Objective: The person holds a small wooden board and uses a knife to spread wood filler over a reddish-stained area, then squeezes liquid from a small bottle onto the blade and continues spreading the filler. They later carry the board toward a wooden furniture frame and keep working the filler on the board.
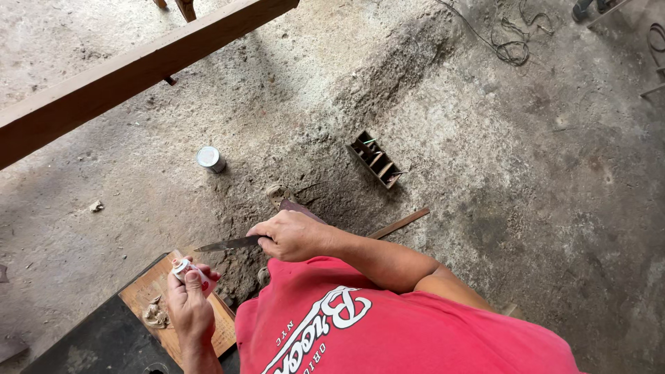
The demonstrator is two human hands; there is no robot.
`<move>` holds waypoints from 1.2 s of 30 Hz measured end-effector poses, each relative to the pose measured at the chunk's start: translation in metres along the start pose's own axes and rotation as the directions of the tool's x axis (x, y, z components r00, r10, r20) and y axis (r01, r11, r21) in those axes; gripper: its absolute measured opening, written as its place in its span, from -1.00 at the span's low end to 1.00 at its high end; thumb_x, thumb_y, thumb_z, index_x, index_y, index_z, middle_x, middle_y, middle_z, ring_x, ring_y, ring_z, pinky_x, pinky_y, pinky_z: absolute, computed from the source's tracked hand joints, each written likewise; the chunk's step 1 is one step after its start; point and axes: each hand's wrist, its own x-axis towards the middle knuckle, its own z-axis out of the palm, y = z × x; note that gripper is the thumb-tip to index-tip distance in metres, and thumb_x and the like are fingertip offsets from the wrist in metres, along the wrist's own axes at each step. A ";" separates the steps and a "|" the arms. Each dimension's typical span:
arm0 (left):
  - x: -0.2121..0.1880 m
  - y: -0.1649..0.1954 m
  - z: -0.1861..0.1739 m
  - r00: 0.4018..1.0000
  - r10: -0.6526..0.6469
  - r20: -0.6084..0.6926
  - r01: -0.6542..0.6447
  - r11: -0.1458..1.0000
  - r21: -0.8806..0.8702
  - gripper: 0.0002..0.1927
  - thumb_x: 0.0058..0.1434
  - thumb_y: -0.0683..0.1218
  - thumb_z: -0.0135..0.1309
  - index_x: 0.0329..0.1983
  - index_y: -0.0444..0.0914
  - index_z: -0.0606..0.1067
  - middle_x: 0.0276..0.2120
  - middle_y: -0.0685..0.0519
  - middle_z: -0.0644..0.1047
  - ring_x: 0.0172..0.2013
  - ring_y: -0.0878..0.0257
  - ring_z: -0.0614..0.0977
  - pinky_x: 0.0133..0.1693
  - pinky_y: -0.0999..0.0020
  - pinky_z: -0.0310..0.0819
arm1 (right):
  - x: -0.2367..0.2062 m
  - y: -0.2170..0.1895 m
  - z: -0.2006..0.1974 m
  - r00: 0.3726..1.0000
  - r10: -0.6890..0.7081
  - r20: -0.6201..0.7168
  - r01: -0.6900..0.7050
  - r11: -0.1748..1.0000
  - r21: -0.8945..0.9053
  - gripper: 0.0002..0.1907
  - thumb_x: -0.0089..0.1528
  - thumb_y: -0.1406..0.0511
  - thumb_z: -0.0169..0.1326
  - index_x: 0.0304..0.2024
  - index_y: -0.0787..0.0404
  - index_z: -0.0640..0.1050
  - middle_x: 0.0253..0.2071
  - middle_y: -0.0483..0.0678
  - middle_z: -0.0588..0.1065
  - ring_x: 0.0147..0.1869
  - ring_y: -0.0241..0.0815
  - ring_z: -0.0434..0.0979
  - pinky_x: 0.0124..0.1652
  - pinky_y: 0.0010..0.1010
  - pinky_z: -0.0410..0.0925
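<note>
Near the middle of the frame the right hand was clenched around the handle of a knife, whose dark blade pointed toward the left of the picture, its tip just above the other hand. At the lower left the left hand grasped a small white and red tube between its fingertips, with the capped end of the tube aimed up toward the blade; the tube and the blade were near each other but not touching. Below and around the left hand lay a flat wooden board resting on a dark slab in the lower left corner, and on the board, just left of the wrist, sat a small lump of pale, putty-like matter. The person's red shirt filled the lower middle and lower right of the frame. Across the upper left ran a long wooden beam, slanting upward to the right. On the rough concrete floor, a small metal can stood left of centre, well apart from both hands. A small wooden box with compartments lay above centre, and a thin wooden strip lay just right of the right forearm. A tangle of wire rested at the upper right.
</note>
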 end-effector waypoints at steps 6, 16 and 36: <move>-0.003 0.013 0.006 0.987 0.148 -0.059 -0.126 0.954 0.273 -0.78 0.51 -0.13 -0.09 0.05 -0.39 0.41 -0.22 -0.02 0.58 -0.23 0.24 0.63 -0.14 0.33 0.59 | -0.003 0.002 0.002 1.000 0.027 0.011 -0.027 0.999 0.018 -0.66 0.25 0.27 -0.02 0.03 0.18 0.60 -0.31 0.12 0.61 -0.23 0.12 0.64 -0.15 -0.13 0.48; -0.008 0.034 0.021 0.964 0.219 -0.154 -0.115 0.857 0.502 -0.84 0.53 -0.14 -0.04 -0.09 -0.34 0.49 -0.33 0.03 0.59 -0.39 0.32 0.61 -0.32 0.41 0.52 | -0.002 0.004 0.010 0.999 0.034 0.004 -0.034 0.999 0.021 -0.66 0.24 0.27 -0.02 0.03 0.16 0.60 -0.32 0.13 0.61 -0.22 0.13 0.63 -0.14 -0.11 0.47; -0.005 0.033 0.023 0.961 0.258 -0.094 -0.159 0.803 0.574 -0.84 0.48 -0.19 -0.02 -0.12 -0.30 0.58 -0.40 0.06 0.63 -0.42 0.35 0.62 -0.39 0.43 0.49 | -0.004 0.009 0.016 1.000 -0.003 0.004 0.003 1.000 0.016 -0.67 0.26 0.27 -0.02 0.04 0.16 0.60 -0.33 0.12 0.60 -0.23 0.14 0.63 -0.16 -0.09 0.46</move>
